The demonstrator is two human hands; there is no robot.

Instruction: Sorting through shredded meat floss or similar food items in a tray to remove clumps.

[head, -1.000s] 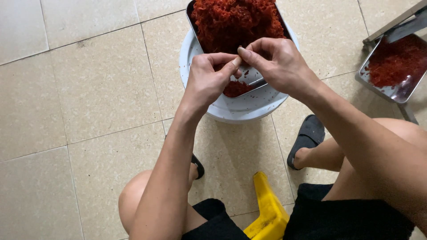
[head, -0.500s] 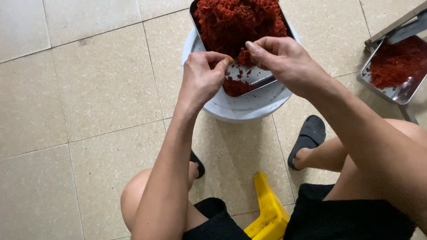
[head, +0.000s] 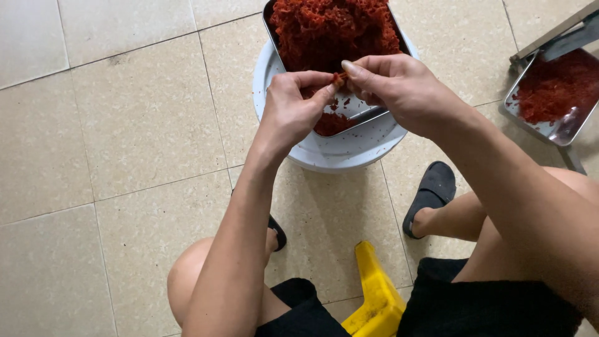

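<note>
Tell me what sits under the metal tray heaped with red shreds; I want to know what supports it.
The metal tray rests on a round white basin; its rim shows around the near end, with red shreds inside. The basin's bottom and far side are hidden by the tray and both hands.

Even, soft daylight; faint shadows, sharp focus throughout.

Home food-prep spot, tiled floor [head: 125, 125], low yellow stool [head: 374, 299], metal trays [head: 555, 131] of red shreds [head: 331, 28]

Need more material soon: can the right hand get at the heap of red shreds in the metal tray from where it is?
Probably yes: the right hand hovers at the near edge of the red heap, nothing covering it.
</note>
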